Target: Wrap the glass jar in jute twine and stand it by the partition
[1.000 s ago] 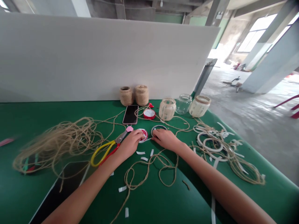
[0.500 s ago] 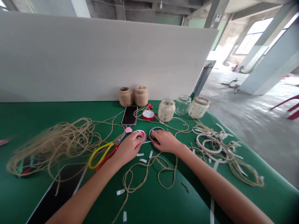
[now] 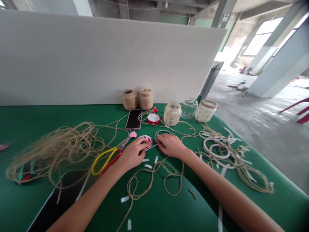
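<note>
My left hand (image 3: 133, 152) rests on a red-and-white roll of tape (image 3: 149, 141), fingers bent over its near edge. Just to the right, my right hand (image 3: 170, 145) is closed at the near-left edge of a thin ring (image 3: 163, 131) with a pale rim. A narrow white strip (image 3: 153, 147) spans the gap between the roll and my right fingertips. Open scissors (image 3: 108, 158) with yellow and red handles lie beside my left wrist. Loose twine (image 3: 152, 180) and short white tape pieces (image 3: 148, 166) lie below the hands.
Twine-wrapped jars (image 3: 145, 99), a phone (image 3: 134, 119), a red roll (image 3: 154, 118) and glass jars (image 3: 189, 108) stand or lie at the back. A twine heap (image 3: 72, 141) is left, white rings (image 3: 219, 151) with twine right. A dark flat panel (image 3: 60, 199) lies front left.
The tape roll and my left fingers have shifted very slightly, and more of the roll's printed face shows. The right hand stays at the ring, nearly unmoved.
</note>
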The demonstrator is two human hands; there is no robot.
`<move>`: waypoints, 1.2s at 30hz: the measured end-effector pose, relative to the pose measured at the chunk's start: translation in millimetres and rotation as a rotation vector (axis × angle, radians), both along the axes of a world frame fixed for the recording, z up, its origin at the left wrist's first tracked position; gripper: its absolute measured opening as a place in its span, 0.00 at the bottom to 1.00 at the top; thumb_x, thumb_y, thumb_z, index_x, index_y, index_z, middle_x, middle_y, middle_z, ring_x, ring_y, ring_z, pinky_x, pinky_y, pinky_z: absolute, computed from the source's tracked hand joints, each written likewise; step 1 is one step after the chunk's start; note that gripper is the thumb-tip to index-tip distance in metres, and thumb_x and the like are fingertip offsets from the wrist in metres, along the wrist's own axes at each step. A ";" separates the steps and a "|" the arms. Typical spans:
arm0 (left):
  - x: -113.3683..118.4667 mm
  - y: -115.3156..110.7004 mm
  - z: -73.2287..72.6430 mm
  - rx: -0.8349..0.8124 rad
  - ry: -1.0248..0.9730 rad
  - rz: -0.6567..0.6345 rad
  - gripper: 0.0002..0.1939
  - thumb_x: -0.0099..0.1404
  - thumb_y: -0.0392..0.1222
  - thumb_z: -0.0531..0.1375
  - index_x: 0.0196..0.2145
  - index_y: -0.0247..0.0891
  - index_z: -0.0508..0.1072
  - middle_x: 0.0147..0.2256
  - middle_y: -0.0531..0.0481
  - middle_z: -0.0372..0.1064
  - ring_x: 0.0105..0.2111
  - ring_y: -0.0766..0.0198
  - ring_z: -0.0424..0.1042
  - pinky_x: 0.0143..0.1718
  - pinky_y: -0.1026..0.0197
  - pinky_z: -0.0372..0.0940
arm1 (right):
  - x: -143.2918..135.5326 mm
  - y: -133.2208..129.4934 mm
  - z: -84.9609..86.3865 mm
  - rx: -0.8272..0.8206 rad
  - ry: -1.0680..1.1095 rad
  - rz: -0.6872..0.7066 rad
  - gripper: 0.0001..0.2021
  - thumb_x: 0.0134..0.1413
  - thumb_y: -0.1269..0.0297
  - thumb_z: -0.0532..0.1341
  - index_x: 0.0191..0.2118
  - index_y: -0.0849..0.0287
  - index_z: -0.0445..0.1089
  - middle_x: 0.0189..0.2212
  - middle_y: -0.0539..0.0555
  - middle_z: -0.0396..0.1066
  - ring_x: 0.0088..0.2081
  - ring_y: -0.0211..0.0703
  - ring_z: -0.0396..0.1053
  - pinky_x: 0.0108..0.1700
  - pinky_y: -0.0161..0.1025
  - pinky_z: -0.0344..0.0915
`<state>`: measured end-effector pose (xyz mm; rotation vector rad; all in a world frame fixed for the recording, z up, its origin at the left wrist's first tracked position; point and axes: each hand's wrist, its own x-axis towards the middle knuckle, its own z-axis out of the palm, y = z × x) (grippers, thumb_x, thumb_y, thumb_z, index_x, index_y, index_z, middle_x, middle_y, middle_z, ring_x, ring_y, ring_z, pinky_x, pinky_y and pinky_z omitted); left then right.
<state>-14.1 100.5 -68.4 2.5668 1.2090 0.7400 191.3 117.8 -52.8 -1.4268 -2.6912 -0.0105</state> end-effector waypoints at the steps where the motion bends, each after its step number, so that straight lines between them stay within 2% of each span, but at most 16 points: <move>1: 0.6 -0.2 0.5 -0.004 -0.007 0.006 0.15 0.60 0.32 0.51 0.42 0.41 0.71 0.46 0.48 0.65 0.46 0.59 0.65 0.47 0.58 0.63 | -0.1 0.2 -0.4 0.003 0.001 -0.007 0.08 0.58 0.62 0.50 0.39 0.58 0.62 0.35 0.55 0.69 0.36 0.44 0.65 0.32 0.35 0.55; 4: 2.0 0.5 0.8 -0.020 -0.027 0.015 0.12 0.62 0.34 0.51 0.41 0.40 0.72 0.45 0.48 0.66 0.45 0.60 0.65 0.47 0.58 0.63 | -0.2 0.9 -1.8 0.008 0.007 -0.019 0.09 0.59 0.61 0.49 0.39 0.58 0.62 0.35 0.55 0.69 0.37 0.44 0.65 0.32 0.35 0.55; 17: 2.1 9.1 -5.3 -0.044 -0.074 -0.036 0.12 0.64 0.32 0.50 0.38 0.38 0.72 0.42 0.47 0.65 0.45 0.61 0.65 0.49 0.58 0.62 | 1.9 1.8 -4.2 0.016 0.031 -0.010 0.08 0.59 0.61 0.50 0.38 0.57 0.62 0.35 0.54 0.69 0.36 0.42 0.65 0.31 0.35 0.54; 30: 0.7 9.5 -17.3 0.021 0.048 -0.041 0.15 0.63 0.29 0.47 0.42 0.40 0.69 0.44 0.45 0.63 0.47 0.59 0.62 0.48 0.54 0.61 | 4.9 4.8 -7.4 0.021 0.052 0.015 0.07 0.59 0.61 0.51 0.37 0.58 0.61 0.34 0.53 0.69 0.34 0.41 0.65 0.29 0.34 0.52; 36: 4.7 4.4 -9.3 0.043 0.059 -0.022 0.12 0.64 0.32 0.47 0.42 0.38 0.67 0.43 0.44 0.63 0.46 0.58 0.62 0.48 0.54 0.61 | 4.1 3.9 -2.5 0.070 0.049 0.035 0.08 0.60 0.61 0.50 0.37 0.59 0.62 0.37 0.55 0.67 0.39 0.43 0.64 0.38 0.37 0.55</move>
